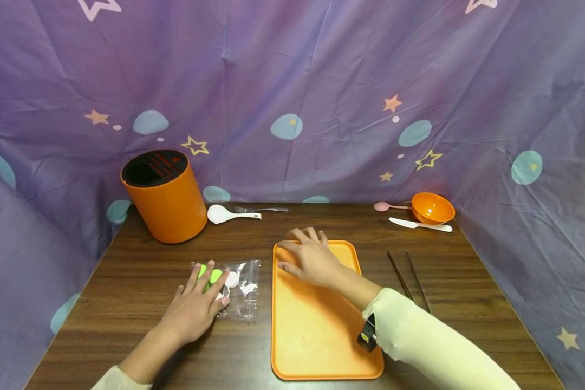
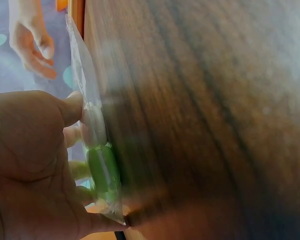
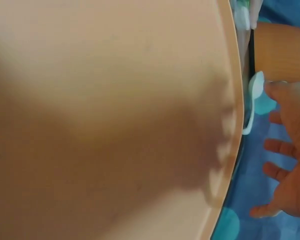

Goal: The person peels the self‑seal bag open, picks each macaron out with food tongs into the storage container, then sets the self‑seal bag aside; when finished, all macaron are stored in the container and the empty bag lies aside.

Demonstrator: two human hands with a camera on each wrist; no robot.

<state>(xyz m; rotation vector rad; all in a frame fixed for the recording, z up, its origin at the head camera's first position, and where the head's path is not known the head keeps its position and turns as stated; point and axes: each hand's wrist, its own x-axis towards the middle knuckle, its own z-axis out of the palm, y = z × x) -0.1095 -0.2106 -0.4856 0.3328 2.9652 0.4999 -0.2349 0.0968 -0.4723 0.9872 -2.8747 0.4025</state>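
Bag [image 1: 245, 298] under our left hand [image 1: 191, 309], tray [image 1: 317, 330] under our right hand [image 1: 312, 262].
Our left hand has its fingers spread apart, and they touch the bag but do not curl round it. From the middle of that hand, the bag lies at two o'clock, with green bits [image 1: 216, 275] and a white bit [image 1: 232, 279] inside. Our right hand hangs over the tray's far end, fingers apart, holding nothing. From there the bag is at eight o'clock, so our left hand is the nearer one. The tray sits at three o'clock from the bag, near it, and its long side runs from six to twelve.
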